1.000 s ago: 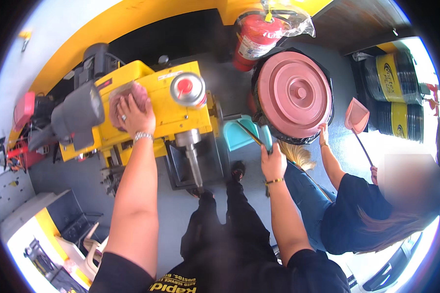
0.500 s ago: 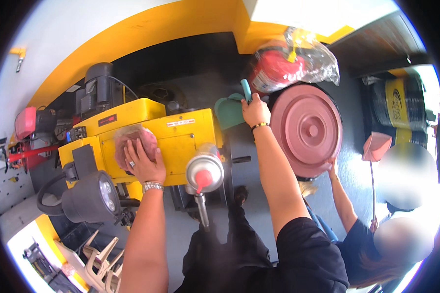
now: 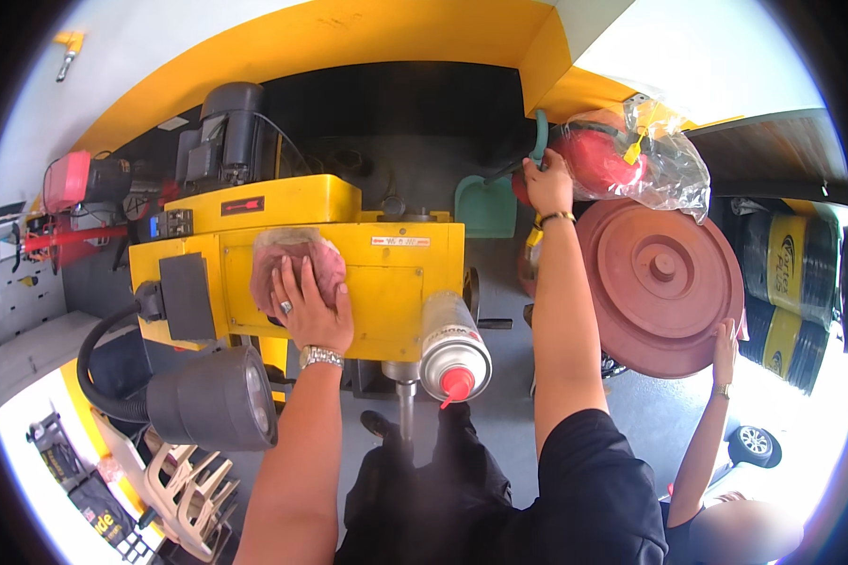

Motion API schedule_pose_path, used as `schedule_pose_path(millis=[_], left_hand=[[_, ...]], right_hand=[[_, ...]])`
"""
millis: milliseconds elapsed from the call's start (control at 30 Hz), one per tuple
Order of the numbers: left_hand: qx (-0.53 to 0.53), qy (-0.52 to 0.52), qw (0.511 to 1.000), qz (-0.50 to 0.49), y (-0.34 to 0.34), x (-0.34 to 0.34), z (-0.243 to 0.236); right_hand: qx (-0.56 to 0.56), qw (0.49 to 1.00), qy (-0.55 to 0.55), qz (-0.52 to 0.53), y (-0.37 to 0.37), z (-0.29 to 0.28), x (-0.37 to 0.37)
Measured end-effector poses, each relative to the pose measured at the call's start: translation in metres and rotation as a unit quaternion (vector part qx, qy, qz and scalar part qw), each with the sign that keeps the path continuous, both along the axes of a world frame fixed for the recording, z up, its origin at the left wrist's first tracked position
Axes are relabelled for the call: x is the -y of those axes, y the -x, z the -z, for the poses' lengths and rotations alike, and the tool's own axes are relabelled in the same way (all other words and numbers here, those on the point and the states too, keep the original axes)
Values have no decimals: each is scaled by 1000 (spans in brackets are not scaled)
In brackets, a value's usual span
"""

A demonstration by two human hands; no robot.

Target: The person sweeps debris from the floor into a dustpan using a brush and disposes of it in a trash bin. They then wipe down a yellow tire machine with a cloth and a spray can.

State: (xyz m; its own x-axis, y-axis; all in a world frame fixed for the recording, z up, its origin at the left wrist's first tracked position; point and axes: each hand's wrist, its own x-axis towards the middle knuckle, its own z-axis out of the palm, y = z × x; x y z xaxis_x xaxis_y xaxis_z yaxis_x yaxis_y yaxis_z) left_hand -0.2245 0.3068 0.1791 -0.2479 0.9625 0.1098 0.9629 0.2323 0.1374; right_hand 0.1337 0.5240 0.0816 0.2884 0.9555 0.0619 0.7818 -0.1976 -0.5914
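My left hand (image 3: pixel 313 306) lies with its fingers stretched out on a folded pink cloth (image 3: pixel 297 247), pressing it against the top of a yellow drill press (image 3: pixel 391 282). A spray can (image 3: pixel 450 334) with a red nozzle stands at the right end of that yellow housing. Farther right, my right hand (image 3: pixel 549 184) is closed round the curved teal handle of a green dustpan (image 3: pixel 485 209). Beside my right forearm is a large bin with a round reddish-brown lid (image 3: pixel 631 311). Another person's hand (image 3: pixel 725 350) touches the lid's right edge.
A dark work lamp (image 3: pixel 203 400) on a bent arm juts out at the near left. The press's black motor (image 3: pixel 226 141) stands behind the housing. Plastic-wrapped red goods (image 3: pixel 608 160) lie beyond the bin. Stacked cream chairs (image 3: pixel 184 494) are at lower left, black-and-yellow packages (image 3: pixel 784 273) at right.
The whole view has shifted, so the press appears farther right. My left hand stays on the cloth and my right hand keeps the dustpan. The pink long-handled scoop at right has left view.
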Motion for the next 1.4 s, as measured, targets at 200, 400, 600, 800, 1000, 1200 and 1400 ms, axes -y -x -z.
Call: schedule_pose_path(millis=[200,400,600,800,1000,1200,1400], left_hand=[[2,-16,1000,-5,0,2,1],[-1,-18,1000,-8,2,1,3],[8,-17,1000,-15,2,1,2],[85,-38,995,-22,-1,6,6],[110,-32,993,-10,-1,10,2],[167,-60,974,142,34,-1,11],[-62,-30,975,210,-21,-29,21]], right_hand=[[-437,880,33,-185,14,-156,128],[-253,898,-4,-360,68,-209,206],[-193,940,-33,-280,101,-197,213],[-206,954,-99,-194,99,-205,232],[-264,940,-156,-151,71,-197,301],[-274,938,-160,-141,56,-187,389],[-339,927,-82,-140,45,-172,468]])
